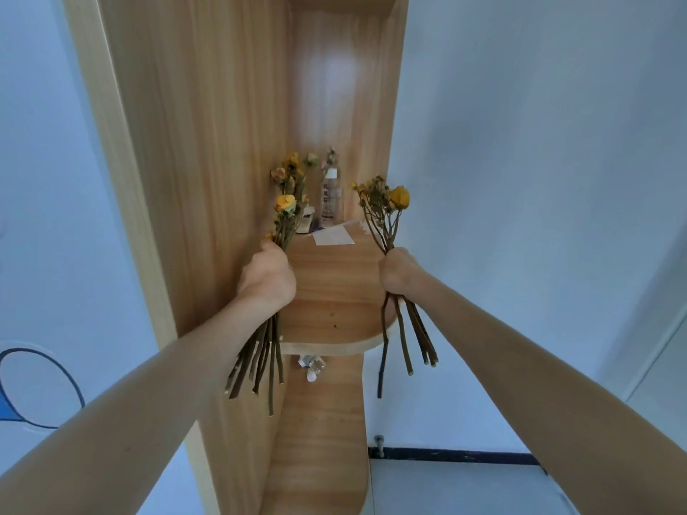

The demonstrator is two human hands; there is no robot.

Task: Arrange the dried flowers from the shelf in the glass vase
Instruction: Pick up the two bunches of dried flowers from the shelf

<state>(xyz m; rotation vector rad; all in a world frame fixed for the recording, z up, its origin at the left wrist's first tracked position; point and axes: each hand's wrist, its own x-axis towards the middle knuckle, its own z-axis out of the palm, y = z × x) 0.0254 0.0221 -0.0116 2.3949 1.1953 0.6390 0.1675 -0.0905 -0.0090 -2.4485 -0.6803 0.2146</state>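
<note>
My left hand (267, 277) grips a thick bunch of dried yellow flowers (287, 195) by the stems, held upright against the shelf's left wall. My right hand (398, 271) grips a smaller bunch of dried yellow flowers (386, 198) at the shelf's right edge; its brown stems hang down below my fist. A clear glass bottle-shaped vase (329, 197) stands at the back of the wooden shelf (334, 291), with a dried sprig in its neck. Both hands are in front of the vase, one on each side.
A white paper slip (332, 236) and a small box (306, 223) lie on the shelf near the vase. Small white and clear items (312, 366) sit on the lower shelf. Pale walls flank the wooden unit; a dark skirting runs at lower right.
</note>
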